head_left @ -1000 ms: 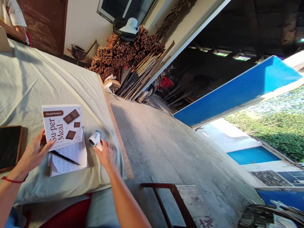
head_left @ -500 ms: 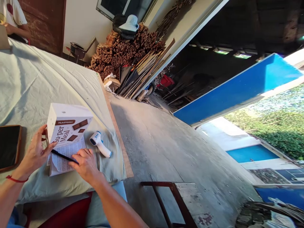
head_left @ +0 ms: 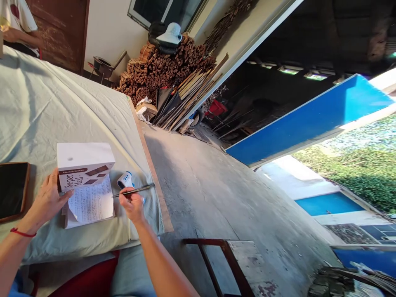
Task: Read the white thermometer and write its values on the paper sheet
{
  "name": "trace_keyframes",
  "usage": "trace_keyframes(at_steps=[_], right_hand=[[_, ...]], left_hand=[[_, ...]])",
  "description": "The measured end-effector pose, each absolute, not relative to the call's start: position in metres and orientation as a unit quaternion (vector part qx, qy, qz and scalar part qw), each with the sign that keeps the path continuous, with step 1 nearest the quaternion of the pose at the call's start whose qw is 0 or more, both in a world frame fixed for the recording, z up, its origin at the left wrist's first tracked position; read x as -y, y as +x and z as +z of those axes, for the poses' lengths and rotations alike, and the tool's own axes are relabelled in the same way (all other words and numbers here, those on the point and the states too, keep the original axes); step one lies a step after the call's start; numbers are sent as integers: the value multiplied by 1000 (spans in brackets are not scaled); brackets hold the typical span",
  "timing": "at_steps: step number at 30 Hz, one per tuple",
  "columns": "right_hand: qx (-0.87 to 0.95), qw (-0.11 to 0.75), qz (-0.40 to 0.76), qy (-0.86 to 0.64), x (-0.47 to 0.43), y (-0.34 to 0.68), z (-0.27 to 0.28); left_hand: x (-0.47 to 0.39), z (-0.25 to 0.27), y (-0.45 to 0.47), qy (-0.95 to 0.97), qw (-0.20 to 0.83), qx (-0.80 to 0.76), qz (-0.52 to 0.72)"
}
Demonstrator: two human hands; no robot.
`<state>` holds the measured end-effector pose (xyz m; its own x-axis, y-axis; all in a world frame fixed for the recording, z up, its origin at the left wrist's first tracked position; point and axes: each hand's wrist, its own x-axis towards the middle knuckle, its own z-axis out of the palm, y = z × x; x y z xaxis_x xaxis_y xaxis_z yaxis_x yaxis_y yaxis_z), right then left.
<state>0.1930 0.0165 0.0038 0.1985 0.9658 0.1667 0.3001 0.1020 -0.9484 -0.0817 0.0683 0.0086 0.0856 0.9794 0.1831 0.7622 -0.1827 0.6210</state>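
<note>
Right hand [head_left: 133,204] now pinches the lifted pen [head_left: 144,188]; left hand [head_left: 48,203] still grips the box [head_left: 86,155]

Firewood stack [head_left: 167,64] sits at the back, pale hat [head_left: 171,33] and black bundle [head_left: 156,34] on top, long sticks [head_left: 192,90] beside it. Dark pot [head_left: 103,68] stands just left, near brown door [head_left: 58,33]. Blue panel [head_left: 297,128] slants across right, greenery [head_left: 371,173] beyond.

Head-worn camera, tilted, facing forward and down; table [head_left: 77,107] near, woodpile [head_left: 167,64] farther off.
</note>
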Motion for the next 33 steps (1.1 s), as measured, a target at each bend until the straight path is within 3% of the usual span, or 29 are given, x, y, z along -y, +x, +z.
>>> trace_keyframes(at_steps=[4,11,33], right_hand=[[460,540,402,-579,-25,181,-9],[472,544,321,-615,-23,173,-14],[533,500,335,-595,-27,172,-25]], left_hand=[[-63,9,-77,696,197,-645,246],[-62,0,-76,695,161,-673,198],[-62,8,-74,700,154,-681,152]])
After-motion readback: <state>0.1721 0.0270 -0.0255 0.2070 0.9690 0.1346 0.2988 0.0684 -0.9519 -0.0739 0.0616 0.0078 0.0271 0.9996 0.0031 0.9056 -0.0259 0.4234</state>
